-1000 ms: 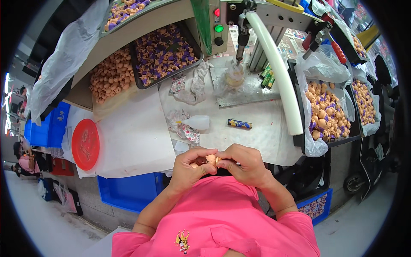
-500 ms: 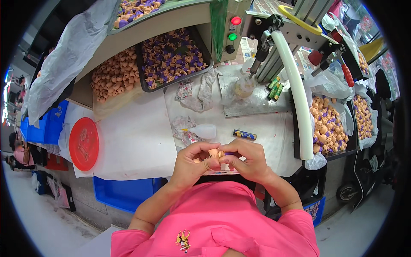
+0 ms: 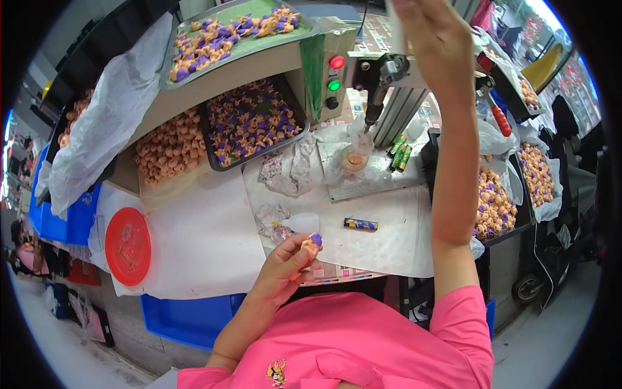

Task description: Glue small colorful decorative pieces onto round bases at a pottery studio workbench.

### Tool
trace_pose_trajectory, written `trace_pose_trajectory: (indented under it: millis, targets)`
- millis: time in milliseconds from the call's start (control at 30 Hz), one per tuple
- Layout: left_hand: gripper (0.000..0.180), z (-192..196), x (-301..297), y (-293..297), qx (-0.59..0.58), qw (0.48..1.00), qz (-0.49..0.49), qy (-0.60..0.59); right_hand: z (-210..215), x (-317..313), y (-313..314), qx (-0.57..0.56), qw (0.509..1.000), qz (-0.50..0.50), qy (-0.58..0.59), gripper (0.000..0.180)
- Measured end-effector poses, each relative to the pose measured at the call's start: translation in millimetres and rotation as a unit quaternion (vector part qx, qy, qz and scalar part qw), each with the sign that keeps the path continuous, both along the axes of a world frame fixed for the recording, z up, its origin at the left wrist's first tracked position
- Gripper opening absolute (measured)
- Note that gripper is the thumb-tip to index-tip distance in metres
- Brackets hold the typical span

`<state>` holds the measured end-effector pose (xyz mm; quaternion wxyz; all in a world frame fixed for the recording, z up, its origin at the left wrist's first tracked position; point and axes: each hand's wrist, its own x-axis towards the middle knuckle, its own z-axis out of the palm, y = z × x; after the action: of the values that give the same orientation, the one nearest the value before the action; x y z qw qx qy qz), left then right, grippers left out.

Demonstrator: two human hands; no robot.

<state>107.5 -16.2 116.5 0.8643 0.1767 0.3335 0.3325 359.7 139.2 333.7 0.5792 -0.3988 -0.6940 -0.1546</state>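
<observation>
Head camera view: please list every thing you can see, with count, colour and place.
Small assembled piece: one, orange and purple, between the left hand's fingertips.
Squeeze bottle: one, white, lying just beyond that piece.
Round lid: one, red, table's left part.
Black tray: one, purple and orange pieces, centre back.
Press machine: one, grey, right of centre.
Buttons: two, red above green, on the control box.
Left hand: holding the piece.
Right hand: raised at the machine's top.

One red lid (image 3: 127,246), two indicator lights (image 3: 335,73) (red, green), one white squeeze bottle (image 3: 302,223).
</observation>
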Motion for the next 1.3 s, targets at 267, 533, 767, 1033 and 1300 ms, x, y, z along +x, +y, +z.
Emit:
trace_pose_trajectory:
  millis: [267, 533, 767, 1033, 1300]
  targets:
    - [0.026, -7, -29, 3, 0.002, 0.998, 0.05, -0.035, -98, 32, -30, -0.255, 0.946, -0.15, 0.131, 0.029]
    - [0.022, 8, 27, 26, 0.011, 1.0, -0.003, 0.02, -277, 56, -48, -0.405, 0.897, -0.109, 0.142, 0.023]
    - [0.024, 15, 86, 23, 0.017, 1.0, -0.006, -0.016, -186, 126, -119, -0.263, 0.947, -0.162, 0.084, 0.028]
    - [0.014, 16, 116, 34, 0.073, 0.993, -0.009, 0.097, -152, 268, -227, -0.275, 0.824, -0.492, 0.064, 0.04]
    - [0.022, 16, 142, 63, 0.107, 0.984, -0.08, 0.116, -159, 185, -245, -0.304, 0.888, -0.283, 0.196, 0.023]
